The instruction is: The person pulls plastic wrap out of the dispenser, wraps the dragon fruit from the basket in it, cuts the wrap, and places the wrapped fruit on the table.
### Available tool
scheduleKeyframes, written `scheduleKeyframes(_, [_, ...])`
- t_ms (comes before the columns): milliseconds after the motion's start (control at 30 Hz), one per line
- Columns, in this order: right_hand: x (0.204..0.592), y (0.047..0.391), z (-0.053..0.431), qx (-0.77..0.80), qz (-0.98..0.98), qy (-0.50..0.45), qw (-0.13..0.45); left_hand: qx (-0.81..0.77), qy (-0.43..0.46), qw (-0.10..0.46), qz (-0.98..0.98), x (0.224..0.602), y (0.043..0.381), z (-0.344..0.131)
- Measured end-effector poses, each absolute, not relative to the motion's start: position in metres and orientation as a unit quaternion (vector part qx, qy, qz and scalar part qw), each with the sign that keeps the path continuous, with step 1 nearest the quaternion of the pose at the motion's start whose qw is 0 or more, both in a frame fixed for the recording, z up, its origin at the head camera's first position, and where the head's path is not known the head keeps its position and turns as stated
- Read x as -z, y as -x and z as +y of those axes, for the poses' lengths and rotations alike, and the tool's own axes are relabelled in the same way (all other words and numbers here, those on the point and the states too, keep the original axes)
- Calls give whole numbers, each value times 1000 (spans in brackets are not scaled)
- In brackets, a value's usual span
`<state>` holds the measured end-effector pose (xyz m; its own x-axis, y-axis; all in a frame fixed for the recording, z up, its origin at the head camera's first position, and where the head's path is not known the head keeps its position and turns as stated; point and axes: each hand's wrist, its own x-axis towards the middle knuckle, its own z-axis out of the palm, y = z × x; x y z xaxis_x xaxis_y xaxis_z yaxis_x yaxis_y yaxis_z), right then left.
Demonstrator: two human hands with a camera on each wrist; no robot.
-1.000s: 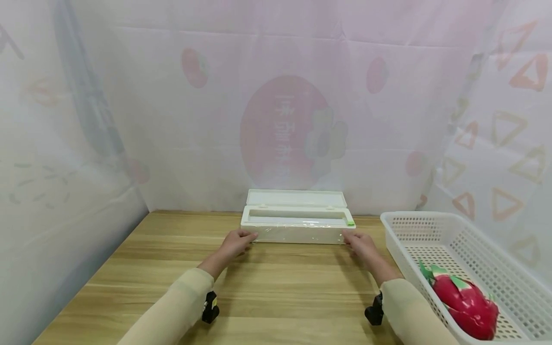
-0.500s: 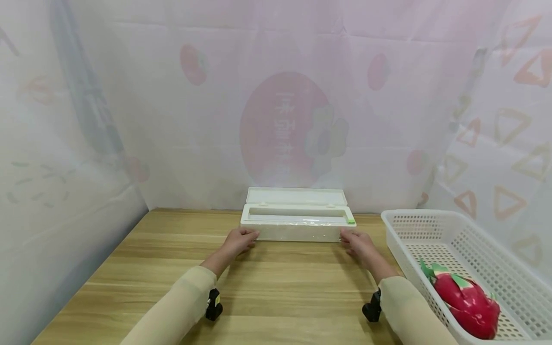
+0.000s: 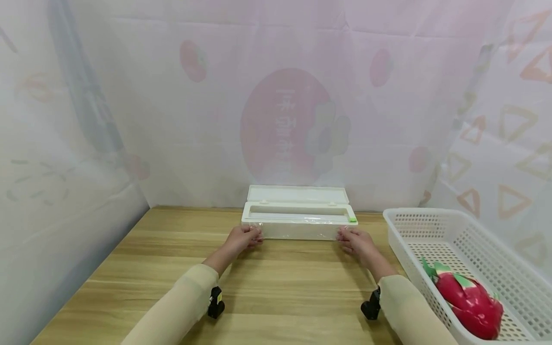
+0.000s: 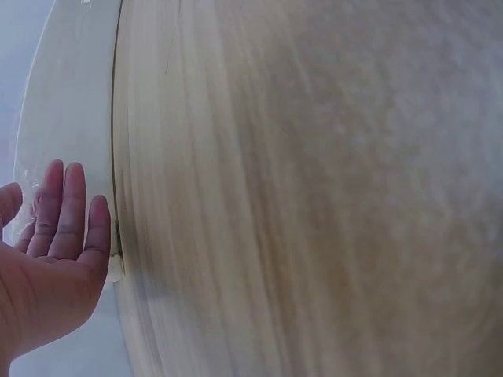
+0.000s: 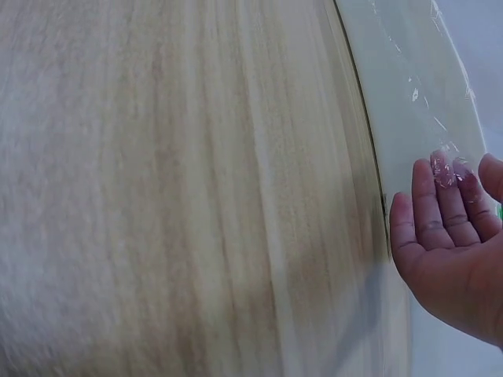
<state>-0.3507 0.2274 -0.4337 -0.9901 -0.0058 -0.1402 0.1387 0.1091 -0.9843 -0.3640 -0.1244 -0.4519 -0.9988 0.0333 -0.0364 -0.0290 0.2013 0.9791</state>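
A white cling film dispenser (image 3: 247, 213) stands at the back of the table, its lid (image 3: 297, 194) raised. Clear cling film (image 3: 299, 232) hangs down over its front, shiny and creased. My left hand (image 3: 242, 239) pinches the film near the left end of the dispenser. At the right end, my right hand (image 3: 359, 243) pinches the film's other side. In the right wrist view, film (image 5: 415, 94) clings over fingertips of the right hand (image 5: 456, 251). The left wrist view has the left hand (image 4: 59, 263) in front of the dispenser (image 4: 75, 94). A green slider (image 3: 352, 219) sits at the dispenser's right corner.
A white perforated basket (image 3: 398, 249) stands on the right, holding a red, dragon-fruit-like object (image 3: 470, 304) with green leaves. Printed cloth (image 3: 207, 120) encloses the back and sides. Between my forearms runs the wooden table (image 3: 293, 287).
Both hands have shifted slightly inward along the dispenser's front, closer to each other. The film now bunches at the left fingertips. The head view has tilted slightly.
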Motion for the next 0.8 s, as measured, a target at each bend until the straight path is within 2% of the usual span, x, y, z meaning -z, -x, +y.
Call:
scheduleKeyframes(233, [429, 347, 228, 690, 721, -32, 53, -660, -11, 23, 751, 451, 362, -122])
scheduleKeyframes(367, [430, 347, 232, 715, 696, -25, 61, -676, -9, 48, 736, 449, 361, -124])
scheduleKeyframes(800, [432, 352, 245, 785, 608, 1, 122, -715, 0, 91, 694, 446, 359, -129])
